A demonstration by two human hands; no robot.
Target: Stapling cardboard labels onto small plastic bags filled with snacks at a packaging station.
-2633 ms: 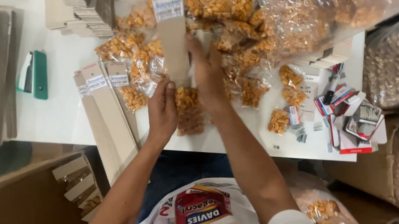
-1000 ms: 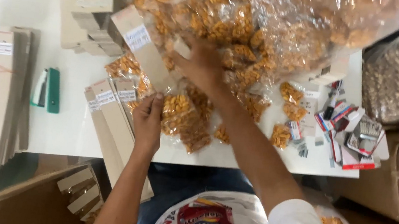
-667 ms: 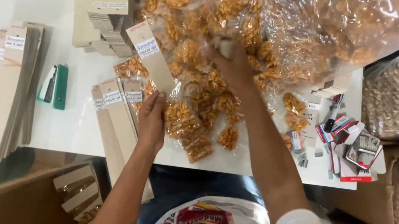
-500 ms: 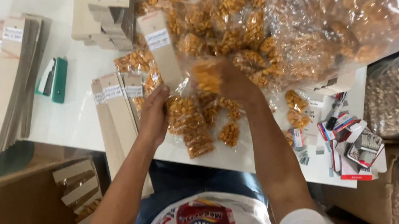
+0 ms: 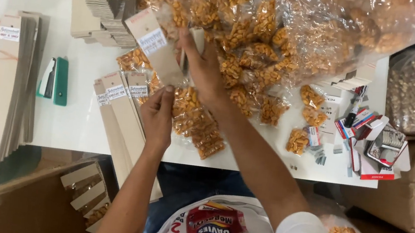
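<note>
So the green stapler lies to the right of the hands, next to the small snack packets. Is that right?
Not quite. In the head view the green stapler lies left of the left hand, beside the stack of cardboard strips, not among the snack packets.

Small clear packets of orange snacks [image 5: 201, 126] pile before me. Tan cardboard strips [image 5: 119, 117] with white labels [image 5: 116, 91] lie beside them; red-and-white small boxes [image 5: 371, 145] sit at my right.
</note>
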